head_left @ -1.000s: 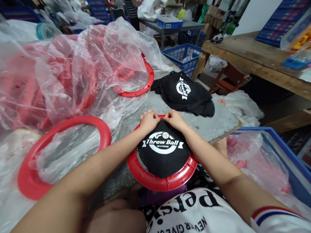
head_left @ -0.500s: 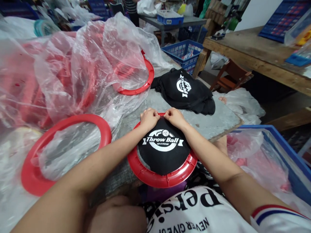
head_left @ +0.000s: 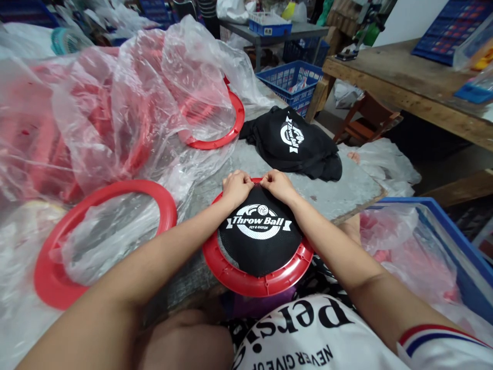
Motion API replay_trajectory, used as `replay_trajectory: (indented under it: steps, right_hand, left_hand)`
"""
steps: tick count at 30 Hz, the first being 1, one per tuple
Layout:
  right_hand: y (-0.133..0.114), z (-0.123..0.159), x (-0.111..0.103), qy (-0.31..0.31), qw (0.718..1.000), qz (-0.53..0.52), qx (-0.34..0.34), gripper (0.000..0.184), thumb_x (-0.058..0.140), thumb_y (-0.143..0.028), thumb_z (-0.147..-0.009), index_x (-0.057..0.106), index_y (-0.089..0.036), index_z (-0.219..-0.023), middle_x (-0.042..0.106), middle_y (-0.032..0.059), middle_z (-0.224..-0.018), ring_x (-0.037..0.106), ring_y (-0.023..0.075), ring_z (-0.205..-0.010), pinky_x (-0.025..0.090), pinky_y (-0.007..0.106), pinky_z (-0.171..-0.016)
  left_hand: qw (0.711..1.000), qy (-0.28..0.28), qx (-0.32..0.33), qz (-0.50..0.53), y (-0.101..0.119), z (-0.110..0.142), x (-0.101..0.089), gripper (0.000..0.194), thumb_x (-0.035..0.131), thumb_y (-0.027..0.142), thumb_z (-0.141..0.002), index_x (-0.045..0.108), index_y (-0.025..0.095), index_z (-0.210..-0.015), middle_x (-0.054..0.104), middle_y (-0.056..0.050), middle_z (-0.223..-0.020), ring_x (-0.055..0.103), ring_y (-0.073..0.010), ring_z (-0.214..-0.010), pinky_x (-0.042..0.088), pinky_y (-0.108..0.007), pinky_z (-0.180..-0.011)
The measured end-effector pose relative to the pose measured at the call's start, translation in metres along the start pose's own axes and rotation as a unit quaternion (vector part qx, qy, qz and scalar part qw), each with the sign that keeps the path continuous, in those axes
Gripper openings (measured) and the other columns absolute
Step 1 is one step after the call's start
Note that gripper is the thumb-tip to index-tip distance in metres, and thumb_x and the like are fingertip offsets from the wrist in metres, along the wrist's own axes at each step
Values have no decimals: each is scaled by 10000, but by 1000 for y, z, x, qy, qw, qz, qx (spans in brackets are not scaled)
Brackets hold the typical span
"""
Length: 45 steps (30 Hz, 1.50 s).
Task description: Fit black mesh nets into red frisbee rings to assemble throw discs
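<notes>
In front of my body a red plastic ring [head_left: 262, 285] rests at the near table edge. Across its opening lies a black mesh fabric [head_left: 254, 254] printed "Throw Ball" in white. At the ring's far edge my left hand [head_left: 238, 188] pinches the fabric's border. Beside it, a small gap apart, my right hand [head_left: 278, 185] pinches the same border, fingers closed. Along the near left side a sliver of grey table shows between fabric and ring. Beyond my hands sits a pile of black printed fabrics [head_left: 308, 149].
A loose red ring [head_left: 165, 203] lies on clear plastic at the left. Behind it, a big clear bag [head_left: 127, 97] holds several red rings. Another ring [head_left: 238, 121] pokes from the bag. A blue crate [head_left: 435, 208] with plastic-wrapped red parts stands at my right. A wooden table [head_left: 379, 67] stands farther right.
My hands stay pinched on the fabric's far border, with hardly any movement. The whole scene sits slightly higher in the picture, as the head camera has tilted a little.
</notes>
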State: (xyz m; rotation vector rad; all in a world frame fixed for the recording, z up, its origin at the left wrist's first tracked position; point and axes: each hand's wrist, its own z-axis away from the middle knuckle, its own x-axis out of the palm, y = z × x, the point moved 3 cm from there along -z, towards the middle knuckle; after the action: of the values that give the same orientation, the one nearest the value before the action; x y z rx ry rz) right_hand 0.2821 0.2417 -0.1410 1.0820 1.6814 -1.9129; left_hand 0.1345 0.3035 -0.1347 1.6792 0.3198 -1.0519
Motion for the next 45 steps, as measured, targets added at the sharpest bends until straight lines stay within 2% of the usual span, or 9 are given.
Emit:
replay_trajectory:
  steps: [14,36,45]
  right_hand:
    - [-2,0,-2,1,1000,0,15,134,617,-190,-846,665,-160,-724,664,25,-798,557,149,-746,345,266,-658]
    - [-3,1,-2,7,1000,24,19,140,594,-171,-839,649,-167,-710,683,45,-844,584,164,-770,372,266,-666]
    - [-2,0,-1,6,999,32,15,153,574,-197,-884,659,-163,-761,690,50,-880,593,167,-811,371,266,-688]
  left_hand:
    - [1000,8,-2,-3,2,2,0,153,589,157,-826,557,208,-684,704,-59,-1085,604,-282,-1155,381,-491,-1069]
    - [1000,3,0,-13,2,0,0,121,585,157,-818,587,205,-707,697,-55,-1081,596,-274,-1131,375,-475,-1050]
    - [1000,13,-7,-6,2,1,0,149,591,172,-838,557,204,-696,704,-47,-1083,601,-259,-1119,381,-451,-1040]
